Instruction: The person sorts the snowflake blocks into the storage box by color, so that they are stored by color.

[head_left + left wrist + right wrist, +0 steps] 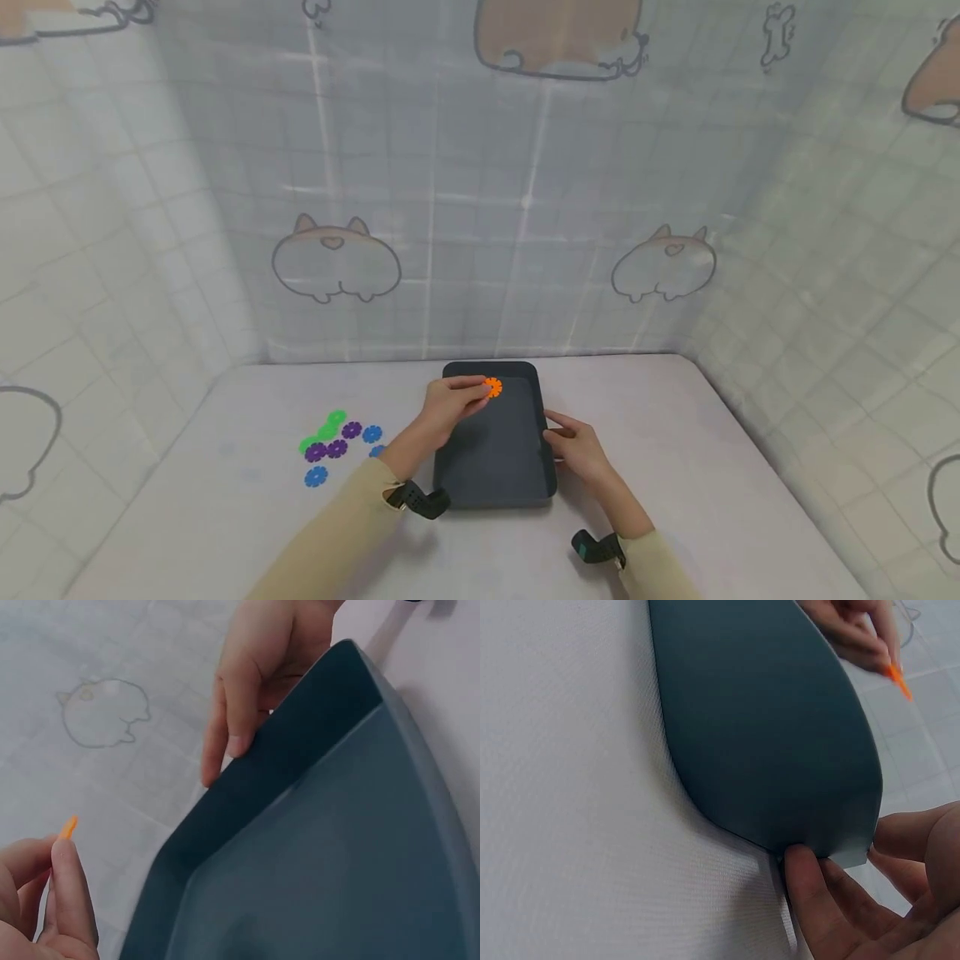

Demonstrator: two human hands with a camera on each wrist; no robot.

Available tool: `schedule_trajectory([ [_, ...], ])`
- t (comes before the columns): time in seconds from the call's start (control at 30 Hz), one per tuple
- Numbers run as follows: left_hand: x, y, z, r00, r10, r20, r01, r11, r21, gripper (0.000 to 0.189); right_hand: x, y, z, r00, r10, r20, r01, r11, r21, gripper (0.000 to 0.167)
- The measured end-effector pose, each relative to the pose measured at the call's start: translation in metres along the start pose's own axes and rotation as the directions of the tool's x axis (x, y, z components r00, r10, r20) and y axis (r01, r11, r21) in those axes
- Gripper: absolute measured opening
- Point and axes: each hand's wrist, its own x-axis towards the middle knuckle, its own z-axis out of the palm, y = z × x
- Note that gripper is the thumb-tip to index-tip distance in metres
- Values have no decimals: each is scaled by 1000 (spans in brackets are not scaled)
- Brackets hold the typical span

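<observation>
My left hand pinches an orange flower-shaped disc between thumb and fingertips, over the far part of a dark grey tray. Edge-on, the same orange disc appears in the left wrist view, clear of the tray. At the tray's right side, my right hand touches the wall with fairly straight fingers. From the right wrist, its fingers are seen against the outer wall. None of them shows inside the tray.
Left of the tray, green discs, purple discs and blue discs lie loose on the white table. A patterned curtain rises behind the table and along both sides. Each wrist wears a dark strapped device.
</observation>
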Motion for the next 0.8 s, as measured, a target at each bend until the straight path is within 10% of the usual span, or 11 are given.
schedule_trajectory([
  [0.8,65,-45,40,990,-29,-140,33,999,31,25,-1,3,-1,999,-48,26,48,999,-14,45],
])
